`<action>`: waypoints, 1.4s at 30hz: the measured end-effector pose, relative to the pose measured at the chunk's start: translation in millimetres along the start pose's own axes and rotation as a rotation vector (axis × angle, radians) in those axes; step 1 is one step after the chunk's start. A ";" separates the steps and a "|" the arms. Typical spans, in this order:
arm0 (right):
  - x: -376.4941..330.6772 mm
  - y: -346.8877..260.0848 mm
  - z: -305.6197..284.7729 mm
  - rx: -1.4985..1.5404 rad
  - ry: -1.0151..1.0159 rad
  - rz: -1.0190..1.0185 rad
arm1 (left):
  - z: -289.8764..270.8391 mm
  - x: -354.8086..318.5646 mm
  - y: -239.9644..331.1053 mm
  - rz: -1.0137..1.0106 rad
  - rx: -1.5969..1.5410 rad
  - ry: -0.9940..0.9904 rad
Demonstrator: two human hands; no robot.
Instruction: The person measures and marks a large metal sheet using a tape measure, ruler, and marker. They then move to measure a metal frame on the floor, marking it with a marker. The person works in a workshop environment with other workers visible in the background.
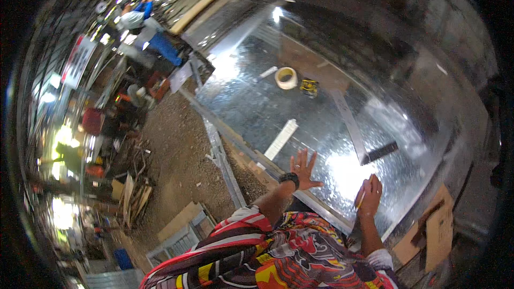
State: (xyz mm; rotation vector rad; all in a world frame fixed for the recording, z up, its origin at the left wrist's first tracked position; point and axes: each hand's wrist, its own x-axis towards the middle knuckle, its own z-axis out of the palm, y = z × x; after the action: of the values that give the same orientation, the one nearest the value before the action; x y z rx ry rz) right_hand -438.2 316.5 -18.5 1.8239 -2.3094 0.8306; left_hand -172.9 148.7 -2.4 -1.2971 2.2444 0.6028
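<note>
A shiny metal sheet [241, 107] covers the worktable in front of me. My left hand [304, 174] rests on it near the close edge, fingers spread, holding nothing. Closed around a thin yellowish pencil [361, 199], my right hand [370, 195] is over the sheet's near right part. Just beyond that hand lies a try square with a long metal blade [349, 126] and a dark stock [381, 152]. A pale flat ruler [281, 139] sits beyond my left hand. Farther off are a roll of masking tape [278, 79] and a yellow-and-black tape measure [309, 87].
A small white stick-like item [268, 72] lies by the tape roll. Metal bars [222, 163] stand along the table's left side. Cardboard [439, 230] is at the lower right. Another person [155, 35] stands at the far left, beyond cluttered ground.
</note>
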 end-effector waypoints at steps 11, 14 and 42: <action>17.8 22.5 4.8 0.089 -0.096 -0.035 | -4.4 -6.9 22.9 -0.040 -0.170 0.058; -0.6 37.5 15.6 0.140 -0.085 0.033 | 8.7 6.9 22.4 -0.020 -0.169 0.059; -45.6 -234.8 16.1 0.112 -0.377 0.168 | -84.1 -32.2 -341.2 0.549 0.290 0.112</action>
State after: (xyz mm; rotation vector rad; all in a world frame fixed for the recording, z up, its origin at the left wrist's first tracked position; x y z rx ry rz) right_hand -204.4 315.7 34.7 2.0021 -2.7276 0.6973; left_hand 126.3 -34.2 37.2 -0.5820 2.6736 0.3667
